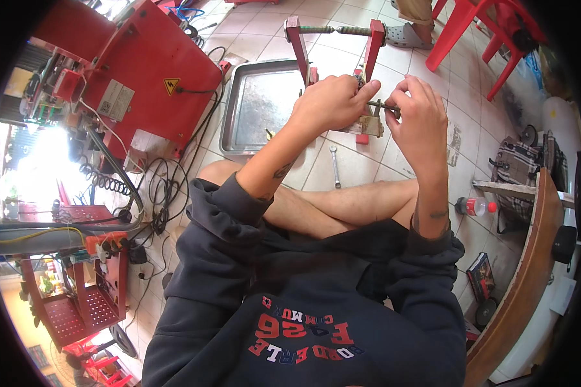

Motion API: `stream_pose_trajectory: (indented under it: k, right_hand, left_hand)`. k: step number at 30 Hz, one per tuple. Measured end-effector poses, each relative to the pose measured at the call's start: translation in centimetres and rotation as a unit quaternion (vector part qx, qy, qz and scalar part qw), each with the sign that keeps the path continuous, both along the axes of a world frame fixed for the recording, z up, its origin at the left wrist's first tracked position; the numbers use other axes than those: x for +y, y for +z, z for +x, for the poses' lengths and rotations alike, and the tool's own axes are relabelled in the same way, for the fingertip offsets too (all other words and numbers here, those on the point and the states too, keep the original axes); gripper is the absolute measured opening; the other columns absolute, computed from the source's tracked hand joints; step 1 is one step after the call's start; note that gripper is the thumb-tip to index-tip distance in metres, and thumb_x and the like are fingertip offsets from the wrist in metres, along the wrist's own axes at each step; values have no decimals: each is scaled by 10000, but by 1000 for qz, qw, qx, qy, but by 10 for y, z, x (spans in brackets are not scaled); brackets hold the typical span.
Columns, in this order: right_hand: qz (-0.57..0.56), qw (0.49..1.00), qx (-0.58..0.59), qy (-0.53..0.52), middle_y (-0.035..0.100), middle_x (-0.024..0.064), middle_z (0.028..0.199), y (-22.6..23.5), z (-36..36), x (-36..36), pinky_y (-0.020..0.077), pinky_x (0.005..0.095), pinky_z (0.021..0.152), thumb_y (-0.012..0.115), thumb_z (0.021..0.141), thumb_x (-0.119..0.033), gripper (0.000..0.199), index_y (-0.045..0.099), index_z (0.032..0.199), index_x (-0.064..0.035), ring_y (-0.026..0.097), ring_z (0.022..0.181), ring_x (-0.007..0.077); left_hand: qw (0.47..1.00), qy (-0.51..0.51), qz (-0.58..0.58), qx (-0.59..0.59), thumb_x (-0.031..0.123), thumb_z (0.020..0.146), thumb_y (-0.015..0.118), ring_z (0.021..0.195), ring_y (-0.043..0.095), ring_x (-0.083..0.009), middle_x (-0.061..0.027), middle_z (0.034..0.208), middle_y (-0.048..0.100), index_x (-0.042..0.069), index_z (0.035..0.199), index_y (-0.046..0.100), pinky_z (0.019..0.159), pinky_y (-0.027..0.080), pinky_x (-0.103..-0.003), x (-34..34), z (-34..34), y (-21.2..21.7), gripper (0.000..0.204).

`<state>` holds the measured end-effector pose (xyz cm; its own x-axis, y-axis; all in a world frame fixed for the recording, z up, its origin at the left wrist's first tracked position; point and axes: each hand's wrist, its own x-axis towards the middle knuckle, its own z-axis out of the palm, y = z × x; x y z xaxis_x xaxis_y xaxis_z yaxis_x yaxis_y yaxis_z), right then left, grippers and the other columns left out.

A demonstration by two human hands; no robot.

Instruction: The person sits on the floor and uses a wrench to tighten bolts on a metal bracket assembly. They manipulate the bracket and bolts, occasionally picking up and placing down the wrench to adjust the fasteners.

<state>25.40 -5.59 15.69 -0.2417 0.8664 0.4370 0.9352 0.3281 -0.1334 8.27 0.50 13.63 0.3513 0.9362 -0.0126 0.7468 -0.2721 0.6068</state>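
Note:
A red metal frame (372, 51) with two arms stands on the floor in front of me, a spring-wound rod (353, 30) joining its far ends. My left hand (332, 103) is closed over the frame's near part, thumb stretched to the right. What its hidden fingers hold I cannot make out. Just past that thumb, a threaded bolt (382, 105) with a washer or nut on it sticks out sideways. My right hand (421, 119) pinches the outer end of this bolt between thumb and fingers. A combination wrench (335, 169) lies on the tiles near my crossed legs.
A shallow metal tray (228, 109) sits left of the frame. Farther left stands a red machine cabinet (155, 77) with black cables (168, 187) beside it. A bottle (474, 206) and a wooden-edged table (519, 277) are at right. Red chairs (461, 32) and another person's clog (407, 37) are beyond.

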Motion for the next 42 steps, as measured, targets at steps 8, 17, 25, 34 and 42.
stream_pose_trajectory:
  k: [8, 17, 25, 34, 42]
  right_hand:
    - [30, 993, -66, 98, 596, 90, 900, 2, 5, 16, 456, 387, 899, 661, 744, -47, 64, 686, 803, -46, 586, 1006, 249]
    - [-100, 994, 19, 30, 644, 136, 918, 15, -1, 0, 460, 444, 848, 657, 802, -1, 307, 625, 1099, -72, 601, 975, 325]
    - [-157, 987, 5, 7, 608, 154, 808, 25, -8, 17, 433, 441, 822, 682, 755, 46, 394, 612, 1130, -54, 578, 866, 344]
    - [-22, 992, -94, 87, 507, 112, 918, 9, -2, 12, 419, 422, 822, 716, 717, 27, 199, 643, 901, 2, 502, 950, 309]
    - [-52, 997, -61, 7, 562, 119, 985, 20, -25, 2, 434, 433, 907, 717, 705, 22, 202, 658, 897, -3, 527, 1067, 332]
  left_hand:
    - [1000, 19, -1, 20, 601, 958, 414, 844, 686, -394, -217, 842, 701, 16, 827, 703, 776, 530, -489, -10, -1, 12, 665]
    - [999, 0, 28, -31, 579, 966, 393, 777, 673, -413, -242, 778, 677, 19, 806, 702, 739, 530, -491, -20, -6, 20, 660]
    - [993, 12, 100, -68, 590, 968, 392, 703, 664, -403, -207, 700, 657, 12, 723, 674, 650, 528, -491, -16, -4, 3, 688]
    - [990, 12, 91, -108, 598, 968, 373, 718, 667, -405, -233, 769, 661, 6, 738, 685, 649, 530, -496, -17, -6, 4, 708]
    - [991, -3, 66, -114, 589, 965, 389, 754, 674, -403, -280, 829, 656, 13, 766, 698, 662, 534, -498, -18, -13, 6, 683]
